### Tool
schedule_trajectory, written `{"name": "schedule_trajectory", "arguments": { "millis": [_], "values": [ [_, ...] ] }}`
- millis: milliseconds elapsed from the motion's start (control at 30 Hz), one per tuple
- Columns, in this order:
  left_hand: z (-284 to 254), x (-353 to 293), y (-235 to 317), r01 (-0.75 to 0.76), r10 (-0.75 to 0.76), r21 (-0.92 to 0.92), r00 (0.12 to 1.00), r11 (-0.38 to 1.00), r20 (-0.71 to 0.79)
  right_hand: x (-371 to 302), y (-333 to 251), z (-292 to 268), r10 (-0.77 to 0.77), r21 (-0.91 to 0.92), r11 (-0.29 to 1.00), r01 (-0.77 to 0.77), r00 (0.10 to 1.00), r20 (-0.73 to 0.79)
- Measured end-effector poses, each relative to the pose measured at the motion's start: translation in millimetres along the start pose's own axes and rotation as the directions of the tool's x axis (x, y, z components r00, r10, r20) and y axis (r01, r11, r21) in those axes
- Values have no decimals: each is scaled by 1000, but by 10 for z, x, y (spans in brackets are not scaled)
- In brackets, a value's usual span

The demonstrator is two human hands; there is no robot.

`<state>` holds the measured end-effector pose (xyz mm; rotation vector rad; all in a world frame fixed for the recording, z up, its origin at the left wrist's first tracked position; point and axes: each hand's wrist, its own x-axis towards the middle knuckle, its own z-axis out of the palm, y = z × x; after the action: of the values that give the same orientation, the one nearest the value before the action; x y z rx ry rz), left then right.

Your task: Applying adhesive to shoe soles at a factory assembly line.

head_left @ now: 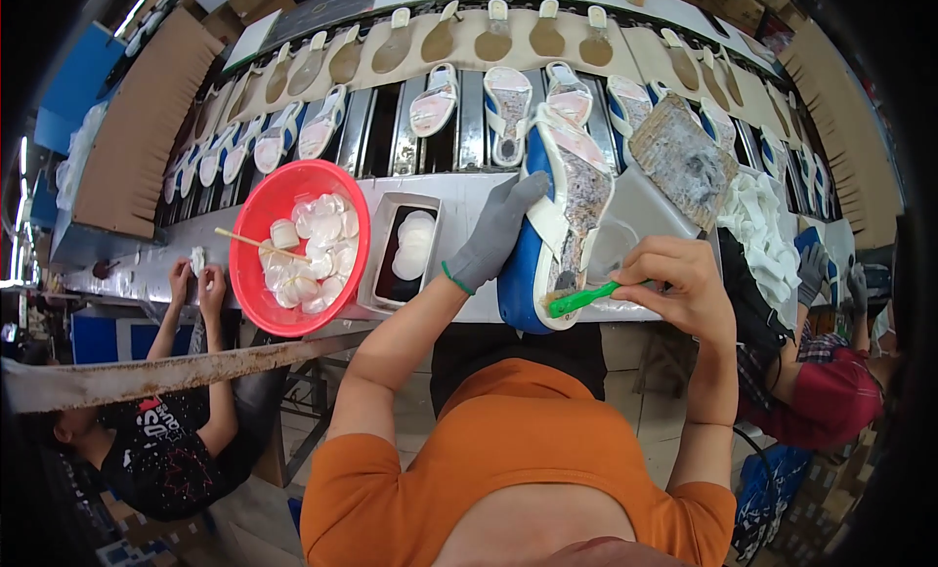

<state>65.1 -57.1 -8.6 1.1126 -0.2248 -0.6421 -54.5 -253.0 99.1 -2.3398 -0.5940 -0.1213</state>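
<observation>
My left hand (pixel 496 230), in a grey glove, grips a shoe last (pixel 523 279) by its side. The last is blue with a white sandal upper wrapped round it, and its sole faces up toward me. In my bare right hand (pixel 674 284) is a green-handled brush (pixel 583 297), pinched between thumb and fingers. Its bristle end touches the heel part of the sole, near the white rim. Behind my right hand stands a pale tray with a clear round container (pixel 611 243) in it. A rough, stained board (pixel 684 162) leans over that tray.
To the left, a red bowl (pixel 244 284) holds white discs and a stick. Beside it is a white tray (pixel 435 220) with more discs. Several lasts (pixel 433 100) lie on the roller conveyor, with insoles (pixel 493 40) beyond. White straps (pixel 762 235) pile at right. Co-workers sit on both sides.
</observation>
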Motion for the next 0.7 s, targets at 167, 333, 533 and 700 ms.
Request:
{"name": "schedule_trajectory", "arguments": {
  "millis": [167, 333, 533, 700],
  "values": [
    [-51, -18, -47, 184, -177, -55, 978, 981, 106, 279, 30, -38, -79, 27, 997, 77, 993, 92],
    [-67, -104, -102, 330, -288, -149, 925, 932, 247, 614, 6, -22, -91, 80, 994, 74, 966, 243],
    [-137, -143, -338, 472, -249, -404, 834, 783, 493, 932, -128, -38, -124, -6, 990, 139, 901, 415],
    [-154, -284, -346, 551, -294, -449, 800, 703, 523, 1138, -178, 10, -157, -4, 983, 184, 853, 498]
  ]
}}
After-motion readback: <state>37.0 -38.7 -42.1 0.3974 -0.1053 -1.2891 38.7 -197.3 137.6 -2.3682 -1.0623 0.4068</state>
